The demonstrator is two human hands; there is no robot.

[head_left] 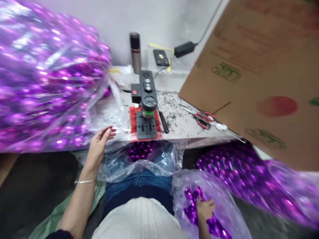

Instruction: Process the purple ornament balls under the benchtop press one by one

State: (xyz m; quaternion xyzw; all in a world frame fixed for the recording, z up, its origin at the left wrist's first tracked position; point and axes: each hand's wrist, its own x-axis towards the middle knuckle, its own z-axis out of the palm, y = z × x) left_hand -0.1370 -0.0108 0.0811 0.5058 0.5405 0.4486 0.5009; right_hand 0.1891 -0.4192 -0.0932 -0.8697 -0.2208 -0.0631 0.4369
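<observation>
My left hand [101,141] is raised at the table's front edge, left of a small black machine [148,103] on a red mat [133,122]. Its fingers are bent together, and whether anything small is between them I cannot make out. Down at the lower right, my right hand [205,209] reaches into a clear bag [224,196] of shiny purple pieces [191,212]. Its fingers look spread over the pieces, with some blur. Another clear plastic bag [164,162] lies across my lap below the machine, with purple beads [139,151] in it.
A huge bag of purple balls [50,83] fills the left. Behind the machine are a flask [135,53], a dark phone-like item [161,57] and a power adapter [184,49]. Red-handled scissors [204,120] lie beside a large cardboard box [261,66]. More purple beads [239,172] hang below the box.
</observation>
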